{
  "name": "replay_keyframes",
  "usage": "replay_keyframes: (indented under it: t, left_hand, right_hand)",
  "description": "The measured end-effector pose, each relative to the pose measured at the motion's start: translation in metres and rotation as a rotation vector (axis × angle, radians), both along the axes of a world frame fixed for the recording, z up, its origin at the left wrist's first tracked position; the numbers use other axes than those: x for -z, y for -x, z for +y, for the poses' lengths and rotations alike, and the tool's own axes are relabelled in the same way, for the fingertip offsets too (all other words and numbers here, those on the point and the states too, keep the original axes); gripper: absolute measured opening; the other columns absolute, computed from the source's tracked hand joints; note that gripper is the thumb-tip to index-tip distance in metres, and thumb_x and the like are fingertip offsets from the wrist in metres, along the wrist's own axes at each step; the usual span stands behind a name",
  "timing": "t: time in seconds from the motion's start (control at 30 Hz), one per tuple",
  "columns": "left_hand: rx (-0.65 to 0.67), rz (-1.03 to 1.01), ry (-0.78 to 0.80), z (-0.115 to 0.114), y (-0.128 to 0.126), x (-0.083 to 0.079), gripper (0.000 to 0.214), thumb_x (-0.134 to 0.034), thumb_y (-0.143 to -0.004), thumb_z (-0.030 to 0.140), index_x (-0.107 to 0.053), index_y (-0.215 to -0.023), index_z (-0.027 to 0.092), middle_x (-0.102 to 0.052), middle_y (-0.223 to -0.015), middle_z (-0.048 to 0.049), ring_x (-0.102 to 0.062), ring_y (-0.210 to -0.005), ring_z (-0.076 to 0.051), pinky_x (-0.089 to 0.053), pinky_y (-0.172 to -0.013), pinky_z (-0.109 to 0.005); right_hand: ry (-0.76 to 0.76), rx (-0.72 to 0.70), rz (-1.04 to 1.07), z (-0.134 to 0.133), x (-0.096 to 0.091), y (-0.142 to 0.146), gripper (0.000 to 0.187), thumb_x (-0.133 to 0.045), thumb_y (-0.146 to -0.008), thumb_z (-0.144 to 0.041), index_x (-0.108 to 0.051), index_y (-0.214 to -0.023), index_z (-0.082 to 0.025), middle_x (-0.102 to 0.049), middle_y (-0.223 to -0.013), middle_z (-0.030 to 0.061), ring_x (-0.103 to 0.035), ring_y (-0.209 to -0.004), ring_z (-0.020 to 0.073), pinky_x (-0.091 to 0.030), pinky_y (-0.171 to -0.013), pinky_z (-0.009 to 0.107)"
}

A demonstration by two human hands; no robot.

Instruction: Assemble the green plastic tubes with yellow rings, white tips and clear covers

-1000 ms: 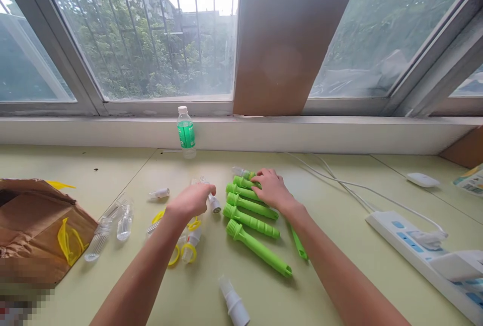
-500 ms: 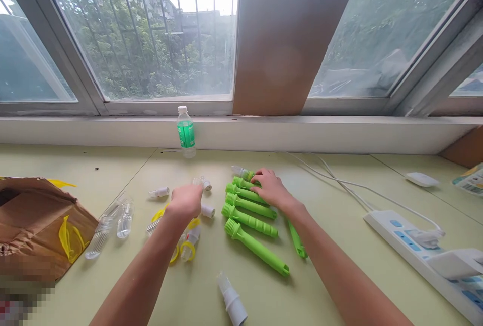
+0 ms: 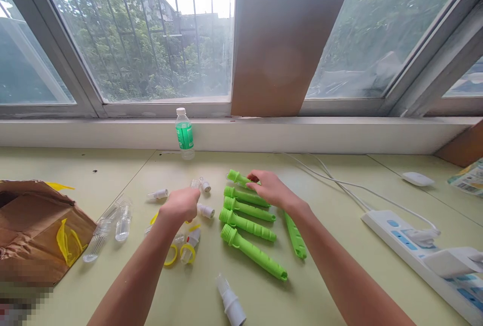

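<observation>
My right hand (image 3: 268, 186) has its fingers curled round the farthest green threaded plastic tube (image 3: 237, 177). Several more green tubes lie nearly parallel on the table below it, the nearest (image 3: 256, 253) angled toward me. Another green tube (image 3: 295, 235) lies by my right forearm. My left hand (image 3: 181, 204) is closed, its fingertips turned away; whether anything is in them is hidden. Close to it are a white cylindrical part (image 3: 206, 211) and a smaller white-and-clear part (image 3: 205, 185). Yellow rings (image 3: 187, 254) with clear and white pieces lie below the left hand.
At the left stand a cardboard box (image 3: 41, 225) and clear ribbed cups (image 3: 123, 221). A green-labelled bottle (image 3: 184, 135) is by the sill. On the right lie a power strip (image 3: 411, 250) and white cables (image 3: 350, 185). A white-and-clear part (image 3: 231, 301) lies near me.
The clear piece by the farthest green tube's threaded end has gone from view, and that tube has shifted slightly left. My left hand has moved slightly left; the view has shifted a little.
</observation>
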State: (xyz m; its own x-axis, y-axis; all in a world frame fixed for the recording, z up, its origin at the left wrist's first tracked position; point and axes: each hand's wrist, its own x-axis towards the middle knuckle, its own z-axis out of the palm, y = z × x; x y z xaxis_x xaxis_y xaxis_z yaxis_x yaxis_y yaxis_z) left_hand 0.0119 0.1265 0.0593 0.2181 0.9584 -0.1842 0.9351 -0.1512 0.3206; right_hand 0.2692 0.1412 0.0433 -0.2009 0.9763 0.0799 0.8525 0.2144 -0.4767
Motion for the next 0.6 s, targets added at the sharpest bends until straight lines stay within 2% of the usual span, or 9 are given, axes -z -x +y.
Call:
replay_keyframes:
  t: [0.17,0.23,0.33,0.5,0.6]
  left_hand:
    - [0.088,-0.071,-0.038,0.0,0.006,-0.013,0.019,-0.062,-0.052,0.01,-0.062,-0.067,0.021,-0.061,-0.064,0.0012,-0.055,-0.055,-0.015,-0.035,-0.047,-0.023]
    - [0.147,-0.156,-0.078,0.0,0.003,-0.019,0.015,-0.059,-0.06,0.013,-0.064,-0.071,0.021,-0.064,-0.07,0.0002,-0.056,-0.058,-0.014,-0.036,-0.047,-0.022]
    - [0.18,-0.285,-0.169,0.002,-0.007,-0.024,0.02,-0.05,-0.068,0.012,-0.067,-0.074,0.021,-0.066,-0.073,-0.0006,-0.058,-0.063,-0.013,-0.04,-0.054,-0.022]
    - [0.184,-0.492,-0.213,0.009,-0.019,-0.013,0.025,-0.048,-0.074,0.015,-0.071,-0.083,0.018,-0.069,-0.072,-0.0019,-0.062,-0.064,-0.013,-0.048,-0.061,-0.023]
    - [0.186,-0.584,-0.201,0.01,-0.022,-0.006,0.024,-0.052,-0.075,0.018,-0.068,-0.092,0.017,-0.071,-0.076,-0.0032,-0.066,-0.066,-0.014,-0.051,-0.062,-0.023]
  right_hand:
    - [-0.011,-0.039,0.081,-0.012,-0.02,0.005,0.023,-0.046,-0.089,-0.036,-0.063,-0.096,-0.021,-0.068,-0.09,0.0035,-0.058,-0.074,0.0163,-0.04,-0.061,0.024]
    - [-0.014,-0.053,0.1,-0.016,-0.028,0.006,0.027,-0.042,-0.09,-0.038,-0.063,-0.096,-0.022,-0.067,-0.084,0.0023,-0.057,-0.068,0.0156,-0.039,-0.059,0.024]
    - [-0.011,-0.071,0.119,-0.023,-0.04,0.008,0.032,-0.037,-0.092,-0.039,-0.064,-0.096,-0.022,-0.064,-0.078,0.001,-0.055,-0.064,0.0147,-0.038,-0.056,0.024]
    - [0.018,-0.101,0.121,-0.037,-0.054,0.008,0.037,-0.034,-0.093,-0.042,-0.065,-0.086,-0.022,-0.056,-0.066,-0.0018,-0.048,-0.055,0.0128,-0.034,-0.05,0.024]
    - [0.117,-0.153,0.121,-0.044,-0.06,0.007,0.034,-0.042,-0.088,-0.046,-0.066,-0.082,-0.022,-0.057,-0.07,-0.002,-0.047,-0.057,0.0125,-0.034,-0.05,0.023]
